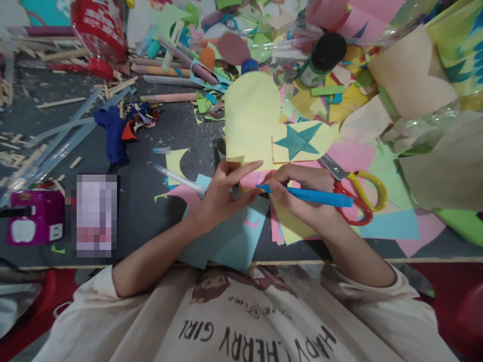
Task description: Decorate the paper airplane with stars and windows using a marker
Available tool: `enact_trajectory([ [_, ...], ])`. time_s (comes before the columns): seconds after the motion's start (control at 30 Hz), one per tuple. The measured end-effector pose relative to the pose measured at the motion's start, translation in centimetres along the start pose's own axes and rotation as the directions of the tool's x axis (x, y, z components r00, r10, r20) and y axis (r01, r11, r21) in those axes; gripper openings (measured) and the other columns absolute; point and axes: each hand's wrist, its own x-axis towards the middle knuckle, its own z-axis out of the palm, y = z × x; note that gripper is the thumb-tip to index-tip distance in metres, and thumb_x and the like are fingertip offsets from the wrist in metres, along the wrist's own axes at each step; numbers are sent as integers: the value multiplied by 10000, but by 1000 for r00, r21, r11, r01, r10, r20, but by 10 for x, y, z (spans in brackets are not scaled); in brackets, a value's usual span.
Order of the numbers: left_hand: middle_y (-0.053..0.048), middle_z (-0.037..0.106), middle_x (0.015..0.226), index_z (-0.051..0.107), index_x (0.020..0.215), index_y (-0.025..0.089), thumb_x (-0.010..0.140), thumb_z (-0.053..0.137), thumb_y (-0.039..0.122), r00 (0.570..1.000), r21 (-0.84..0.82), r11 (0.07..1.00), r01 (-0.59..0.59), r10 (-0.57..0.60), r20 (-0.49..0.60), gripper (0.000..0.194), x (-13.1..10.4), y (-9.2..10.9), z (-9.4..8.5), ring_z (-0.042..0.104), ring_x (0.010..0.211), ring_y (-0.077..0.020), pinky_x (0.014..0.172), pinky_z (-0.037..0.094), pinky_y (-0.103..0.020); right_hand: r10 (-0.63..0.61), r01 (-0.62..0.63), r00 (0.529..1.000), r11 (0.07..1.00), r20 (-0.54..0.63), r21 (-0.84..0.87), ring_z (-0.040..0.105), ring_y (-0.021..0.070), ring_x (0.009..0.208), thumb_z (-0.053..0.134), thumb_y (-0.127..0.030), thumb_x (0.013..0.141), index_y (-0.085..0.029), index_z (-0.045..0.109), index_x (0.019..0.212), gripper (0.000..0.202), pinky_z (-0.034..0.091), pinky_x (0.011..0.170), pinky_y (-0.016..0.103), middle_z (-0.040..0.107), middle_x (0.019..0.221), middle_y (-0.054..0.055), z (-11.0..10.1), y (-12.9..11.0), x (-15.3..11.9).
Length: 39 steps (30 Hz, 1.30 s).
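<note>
Right hand clamped on slim blue plastic pen; long axis nearly 9-to-3 o'clock, tip toward 9, at small pink paper piece. Left hand at the piece's 8 o'clock, fingers spread apart, touching it. Pale-yellow round-topped paper at 12, green-star yellow paper at 2, red-and-yellow-handled metal scissors at 3.

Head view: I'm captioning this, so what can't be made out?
In the head view:
- Phone screen: obscured by pixelation.
- Pink paper: partly covered by the left hand and right hand.
- Red bottle: cut off by the top edge.
- Black-capped bottle: label print too small to read.
</note>
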Motion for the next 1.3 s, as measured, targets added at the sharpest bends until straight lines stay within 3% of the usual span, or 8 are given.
enact_trajectory([
  [0.1, -72, 602, 1016, 647, 1390, 284, 997, 609, 523, 999, 26, 999, 27, -27, 16, 462, 0, 0, -1, 594, 958, -214, 784, 551, -316, 42, -40, 990, 999, -137, 15, 491, 83, 463, 649, -224, 898, -217, 616, 636, 265, 379, 471, 234, 608, 555, -56, 1, 4, 1],
  [0.2, -73, 593, 1022, 644, 1393, 282, 1004, 586, 543, 999, 28, 999, 38, -39, 29, 472, 0, 1, -1, 589, 961, -213, 789, 535, -313, 92, -94, 973, 996, -213, -1, 507, 101, 480, 679, -264, 887, -220, 639, 624, 269, 386, 476, 251, 620, 558, -40, 3, 7, 2],
  [0.4, -57, 558, 990, 644, 1384, 262, 1012, 598, 503, 1000, 14, 1000, -2, 2, 4, 446, 1, 3, -2, 574, 927, -188, 756, 531, -276, 109, -99, 979, 993, -172, 63, 530, 106, 498, 673, -229, 881, -214, 638, 651, 233, 407, 497, 252, 635, 576, -38, 6, 9, 4],
  [0.73, -61, 578, 1027, 631, 1396, 269, 1013, 622, 446, 998, 44, 997, -58, 58, -2, 422, 1, 0, 0, 593, 952, -184, 763, 528, -268, 141, -143, 983, 990, -118, -6, 422, 81, 438, 602, -242, 832, -210, 539, 571, 270, 308, 443, 234, 526, 487, -49, 0, 2, 7],
  [1.07, -65, 589, 1041, 644, 1378, 269, 1011, 609, 489, 997, 40, 997, -73, 74, -30, 430, 1, -1, 0, 600, 929, -175, 784, 532, -275, 128, -129, 984, 992, -120, 6, 356, 68, 415, 564, -186, 755, -212, 453, 507, 273, 275, 424, 226, 435, 423, -68, -2, -1, 8],
  [1.3, -72, 631, 1058, 635, 1386, 272, 1004, 616, 496, 994, 47, 995, -91, 93, -55, 442, 2, -2, 1, 613, 937, -184, 798, 542, -293, 91, -88, 981, 996, -173, 21, 469, 90, 464, 607, -247, 850, -210, 574, 575, 279, 367, 468, 244, 568, 510, -42, 0, 6, 3],
])
